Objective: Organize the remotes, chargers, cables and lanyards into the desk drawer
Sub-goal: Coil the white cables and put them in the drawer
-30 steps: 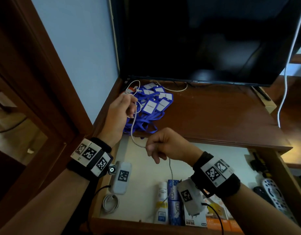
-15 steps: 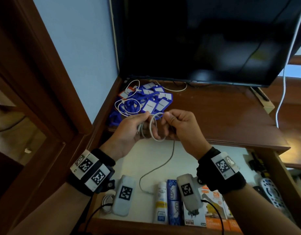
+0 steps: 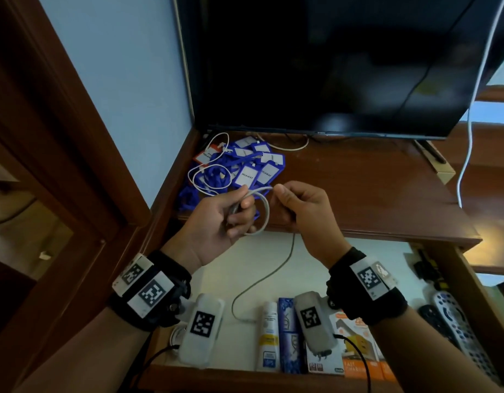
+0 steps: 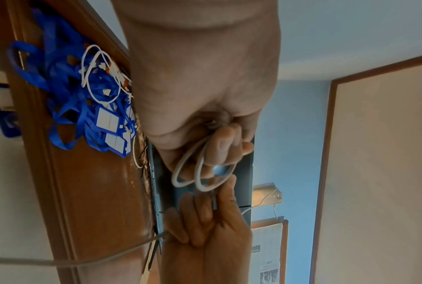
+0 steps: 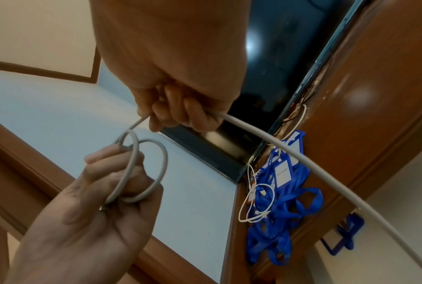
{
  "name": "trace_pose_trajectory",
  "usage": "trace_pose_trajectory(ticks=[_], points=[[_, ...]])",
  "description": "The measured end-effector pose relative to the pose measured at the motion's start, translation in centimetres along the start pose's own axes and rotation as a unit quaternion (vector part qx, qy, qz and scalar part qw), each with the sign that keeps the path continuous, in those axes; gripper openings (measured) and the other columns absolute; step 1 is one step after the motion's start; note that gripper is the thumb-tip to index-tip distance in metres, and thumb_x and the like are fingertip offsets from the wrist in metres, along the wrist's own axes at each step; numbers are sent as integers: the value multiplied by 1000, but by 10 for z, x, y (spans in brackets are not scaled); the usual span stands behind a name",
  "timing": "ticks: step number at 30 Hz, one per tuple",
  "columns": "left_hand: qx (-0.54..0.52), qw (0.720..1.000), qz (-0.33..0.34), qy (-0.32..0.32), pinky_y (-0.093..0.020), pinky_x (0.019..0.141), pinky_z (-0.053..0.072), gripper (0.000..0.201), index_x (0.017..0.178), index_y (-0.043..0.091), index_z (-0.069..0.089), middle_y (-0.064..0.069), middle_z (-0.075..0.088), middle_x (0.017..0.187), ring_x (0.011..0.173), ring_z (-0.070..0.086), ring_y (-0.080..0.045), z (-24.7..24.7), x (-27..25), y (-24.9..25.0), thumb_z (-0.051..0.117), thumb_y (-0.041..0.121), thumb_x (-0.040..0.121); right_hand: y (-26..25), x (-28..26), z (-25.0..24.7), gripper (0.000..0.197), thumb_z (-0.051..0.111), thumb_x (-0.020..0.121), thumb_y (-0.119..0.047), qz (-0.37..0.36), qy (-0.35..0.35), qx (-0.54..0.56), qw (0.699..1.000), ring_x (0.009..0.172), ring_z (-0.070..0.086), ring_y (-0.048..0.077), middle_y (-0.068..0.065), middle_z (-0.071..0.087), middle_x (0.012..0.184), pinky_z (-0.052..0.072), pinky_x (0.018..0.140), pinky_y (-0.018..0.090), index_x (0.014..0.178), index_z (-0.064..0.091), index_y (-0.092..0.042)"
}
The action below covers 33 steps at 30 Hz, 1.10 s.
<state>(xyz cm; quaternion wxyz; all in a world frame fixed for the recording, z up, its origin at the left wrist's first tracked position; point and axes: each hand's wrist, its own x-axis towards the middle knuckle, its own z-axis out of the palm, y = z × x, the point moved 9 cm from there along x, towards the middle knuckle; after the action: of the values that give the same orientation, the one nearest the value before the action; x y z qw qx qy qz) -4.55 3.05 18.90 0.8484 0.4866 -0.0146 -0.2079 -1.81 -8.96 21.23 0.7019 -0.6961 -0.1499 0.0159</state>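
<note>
A grey cable (image 3: 264, 214) is partly wound into loops (image 5: 142, 169) over the open desk drawer (image 3: 245, 268). My left hand (image 3: 233, 214) grips the loops (image 4: 200, 173). My right hand (image 3: 284, 199) pinches the cable just beside them, and the free tail (image 3: 262, 282) hangs down into the drawer. A pile of blue lanyards (image 3: 239, 171) with white badge holders lies on the desk's back left corner, with a thin white cable (image 3: 205, 177) coiled on top. Two remotes (image 3: 455, 316) lie at the drawer's right side.
A dark television (image 3: 330, 63) stands at the back of the wooden desk (image 3: 358, 194). A white cord (image 3: 469, 131) hangs at the right. Small boxes and a tube (image 3: 284, 336) line the drawer's front edge. A coiled white cable (image 3: 174, 334) lies front left in the drawer.
Both hands rose from the drawer's back edge and came together over it. The grey cable went from one hanging strand to loops in my left hand, with a shorter tail now.
</note>
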Motion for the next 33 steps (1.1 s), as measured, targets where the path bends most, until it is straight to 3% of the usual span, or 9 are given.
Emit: trace_pose_trajectory(ticks=[3,5,10,13,16,20,24,26,33], points=[[39,999,-6,-5,-20,55,36,31,67,14,49,1,30,53,43,28,-10,-1,-3,1,43,34,91,-9,-2,-2,25,52,97,-10,-20,-9,-14,1000,43,35,3,-12,47,47,30,44,13,80,61,6],[64,998,-15,-3,-24,56,28,29,71,11,49,1,32,52,43,31,-9,-2,-5,0,44,31,91,-16,-4,-2,18,52,96,-7,-31,-22,-8,999,44,38,1,-12,49,48,32,45,12,84,60,3],[81,996,-47,-8,-30,62,26,24,78,9,51,3,31,50,42,31,-9,-2,-4,-11,42,28,89,-21,-2,-2,12,60,92,-4,-52,-35,-51,997,46,40,2,-12,52,53,34,48,12,81,63,-2],[87,995,-54,-7,-29,65,34,29,74,13,52,4,27,49,41,28,-9,-1,-3,-15,44,36,89,-19,-2,-1,12,61,91,-6,-61,-34,-63,996,49,41,5,-3,54,59,36,50,14,83,65,2],[93,995,-46,-3,-26,62,44,30,70,16,50,5,25,48,40,25,-9,0,-4,-14,48,39,89,-15,-2,-2,12,62,91,-5,-56,-26,-46,997,47,40,4,-8,53,54,35,48,13,82,64,3],[18,999,-43,28,-22,53,41,29,65,17,47,8,25,44,35,23,-5,-8,-3,-7,48,34,89,2,-2,-9,17,64,88,-8,-8,-14,12,1000,46,34,11,-2,46,51,28,45,20,78,62,5],[-74,993,3,91,-19,44,32,30,63,18,44,8,26,43,31,21,-3,-37,-4,16,44,26,91,32,-9,-18,18,70,79,-18,62,-16,48,997,45,30,12,0,40,51,22,46,26,73,63,-2],[-93,988,37,114,-17,42,31,32,64,17,44,8,27,44,30,22,-3,-51,-7,30,40,25,94,46,-13,-27,15,69,81,-12,88,-1,48,995,45,29,12,-1,40,51,21,46,25,70,61,-6],[-120,961,161,189,-20,51,35,23,67,16,45,5,27,47,37,22,-7,-84,-29,73,42,25,88,81,-31,-61,26,69,81,-7,140,61,40,988,45,25,13,-1,34,50,19,49,27,63,51,-6]])
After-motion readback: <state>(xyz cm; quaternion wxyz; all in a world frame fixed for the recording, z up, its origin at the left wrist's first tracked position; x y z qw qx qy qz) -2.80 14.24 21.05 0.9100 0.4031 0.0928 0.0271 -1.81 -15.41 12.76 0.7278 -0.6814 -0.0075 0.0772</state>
